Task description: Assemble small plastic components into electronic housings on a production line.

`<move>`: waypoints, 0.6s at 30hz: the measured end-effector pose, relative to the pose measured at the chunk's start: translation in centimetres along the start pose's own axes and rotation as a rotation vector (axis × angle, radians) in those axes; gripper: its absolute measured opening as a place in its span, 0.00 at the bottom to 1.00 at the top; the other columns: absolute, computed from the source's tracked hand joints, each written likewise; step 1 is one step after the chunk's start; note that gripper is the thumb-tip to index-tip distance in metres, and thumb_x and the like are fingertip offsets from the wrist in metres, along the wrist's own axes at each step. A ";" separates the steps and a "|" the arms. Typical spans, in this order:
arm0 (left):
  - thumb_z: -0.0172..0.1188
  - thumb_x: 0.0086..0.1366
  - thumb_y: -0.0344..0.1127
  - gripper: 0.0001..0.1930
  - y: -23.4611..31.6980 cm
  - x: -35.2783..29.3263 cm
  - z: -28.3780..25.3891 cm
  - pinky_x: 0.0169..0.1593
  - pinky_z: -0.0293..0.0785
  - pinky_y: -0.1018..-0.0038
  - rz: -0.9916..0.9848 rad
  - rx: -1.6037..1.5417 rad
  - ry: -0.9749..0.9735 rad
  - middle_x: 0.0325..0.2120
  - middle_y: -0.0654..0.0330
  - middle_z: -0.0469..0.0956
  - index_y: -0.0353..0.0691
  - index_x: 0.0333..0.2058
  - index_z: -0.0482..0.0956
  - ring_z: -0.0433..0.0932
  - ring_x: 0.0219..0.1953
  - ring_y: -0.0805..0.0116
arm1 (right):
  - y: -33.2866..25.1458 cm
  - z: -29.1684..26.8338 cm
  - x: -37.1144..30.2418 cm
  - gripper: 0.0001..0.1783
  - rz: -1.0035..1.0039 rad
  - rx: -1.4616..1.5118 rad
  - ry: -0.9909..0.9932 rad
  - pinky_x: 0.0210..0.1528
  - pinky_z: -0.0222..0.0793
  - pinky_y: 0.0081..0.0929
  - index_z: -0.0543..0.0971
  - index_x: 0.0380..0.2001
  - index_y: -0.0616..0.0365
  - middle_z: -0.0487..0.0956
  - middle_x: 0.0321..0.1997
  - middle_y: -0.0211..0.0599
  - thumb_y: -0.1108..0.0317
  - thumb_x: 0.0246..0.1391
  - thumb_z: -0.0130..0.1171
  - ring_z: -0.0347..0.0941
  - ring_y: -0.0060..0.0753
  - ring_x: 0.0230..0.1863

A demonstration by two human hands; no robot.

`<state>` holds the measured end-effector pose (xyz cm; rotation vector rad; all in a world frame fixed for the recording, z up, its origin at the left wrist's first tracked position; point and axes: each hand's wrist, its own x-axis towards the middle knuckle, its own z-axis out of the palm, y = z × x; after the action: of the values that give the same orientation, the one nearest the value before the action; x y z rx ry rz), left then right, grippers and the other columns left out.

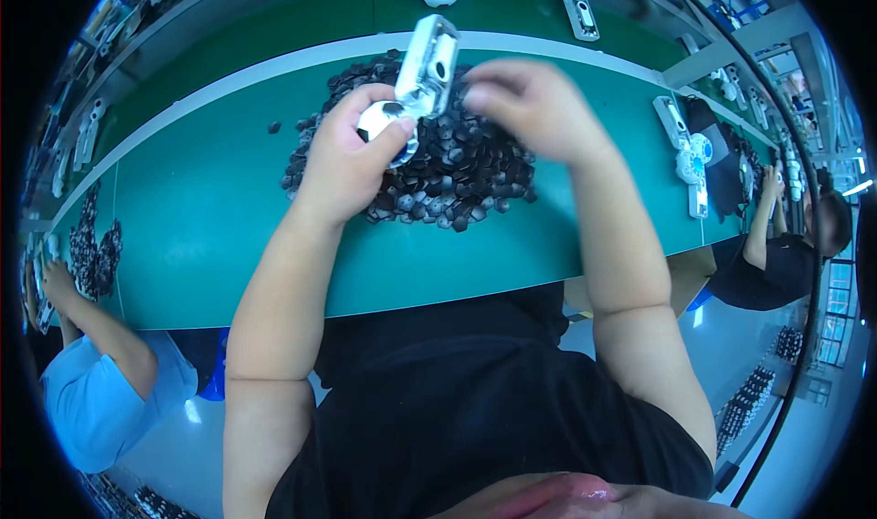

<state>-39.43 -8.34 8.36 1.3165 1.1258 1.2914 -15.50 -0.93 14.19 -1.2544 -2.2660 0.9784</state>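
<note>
My left hand (352, 149) grips a white plastic housing (429, 62) by its round ball-shaped end (391, 128), which carries black patches. The housing's long rectangular part points up and away, with a dark oval opening in its face. To its right, my right hand (534, 108) is raised over the pile, fingers curled in toward the thumb. It is partly blurred, and whatever the fingertips may hold cannot be made out. Under both hands spreads a heap of small flat black pieces (457, 185) on the green table (210, 217).
Beyond the table's white rim, more white housings (580, 16) lie on a green surface. Several others (690, 158) are at the right end, near a dark bag (717, 144). Co-workers sit at left (110, 382) and right (776, 263). One loose black piece (274, 128) lies left of the heap.
</note>
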 end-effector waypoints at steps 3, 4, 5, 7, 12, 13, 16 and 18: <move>0.66 0.65 0.35 0.17 0.9 0.2 0.8 0.43 0.74 0.76 -0.005 -0.112 0.002 0.38 0.62 0.81 0.35 0.50 0.78 0.77 0.39 0.76 | 7.1 -8.3 4.8 0.29 0.036 -0.367 0.593 0.57 0.75 0.39 0.81 0.55 0.59 0.83 0.54 0.50 0.49 0.59 0.67 0.81 0.45 0.52; 0.66 0.66 0.35 0.17 1.1 0.6 1.2 0.43 0.74 0.77 -0.011 -0.159 -0.002 0.37 0.63 0.81 0.35 0.50 0.78 0.77 0.38 0.77 | 13.4 -11.3 7.1 0.32 -0.083 -0.566 0.807 0.58 0.75 0.42 0.79 0.59 0.57 0.82 0.55 0.53 0.48 0.59 0.67 0.80 0.50 0.54; 0.66 0.66 0.35 0.17 0.9 1.0 1.5 0.43 0.74 0.77 -0.012 -0.166 -0.005 0.37 0.63 0.81 0.35 0.50 0.78 0.77 0.38 0.77 | 18.7 -13.6 8.9 0.35 -0.020 -0.755 0.864 0.59 0.75 0.45 0.75 0.63 0.56 0.81 0.55 0.55 0.46 0.59 0.65 0.79 0.54 0.56; 0.66 0.66 0.35 0.17 0.5 1.0 1.5 0.43 0.74 0.77 0.054 -0.167 -0.008 0.37 0.63 0.81 0.34 0.50 0.78 0.77 0.39 0.77 | 24.0 -15.2 9.7 0.38 0.014 -0.931 0.892 0.59 0.74 0.48 0.71 0.67 0.54 0.80 0.56 0.58 0.45 0.60 0.64 0.78 0.57 0.57; 0.66 0.66 0.36 0.17 -0.3 0.7 0.6 0.43 0.75 0.75 0.109 -0.174 0.049 0.37 0.61 0.81 0.33 0.50 0.78 0.78 0.39 0.77 | 22.6 -14.9 9.9 0.35 0.374 -0.832 0.491 0.58 0.74 0.51 0.66 0.71 0.51 0.81 0.52 0.63 0.54 0.63 0.56 0.78 0.66 0.54; 0.66 0.66 0.36 0.17 -0.1 0.7 0.9 0.43 0.75 0.75 0.096 -0.197 0.051 0.37 0.61 0.81 0.33 0.50 0.78 0.78 0.39 0.77 | 20.7 -15.5 7.7 0.35 0.364 -0.838 0.481 0.58 0.74 0.51 0.66 0.71 0.50 0.82 0.51 0.64 0.55 0.62 0.57 0.78 0.67 0.53; 0.66 0.65 0.37 0.19 0.7 1.0 1.7 0.43 0.76 0.75 0.100 -0.060 0.014 0.38 0.57 0.82 0.32 0.50 0.78 0.80 0.39 0.73 | 18.2 -15.2 -1.5 0.33 0.225 -0.870 0.400 0.58 0.73 0.51 0.69 0.70 0.50 0.80 0.54 0.63 0.60 0.61 0.58 0.77 0.66 0.55; 0.66 0.65 0.39 0.21 1.1 0.8 1.4 0.43 0.76 0.74 0.145 0.100 0.037 0.38 0.56 0.82 0.32 0.51 0.77 0.80 0.38 0.71 | 16.5 -12.9 -7.6 0.34 0.219 -0.871 0.338 0.56 0.74 0.49 0.69 0.70 0.50 0.79 0.53 0.61 0.64 0.60 0.60 0.77 0.63 0.53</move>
<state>-37.97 -7.74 9.59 1.4765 1.1505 1.3846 6.11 3.65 11.19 -1.8448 -2.3493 -0.2464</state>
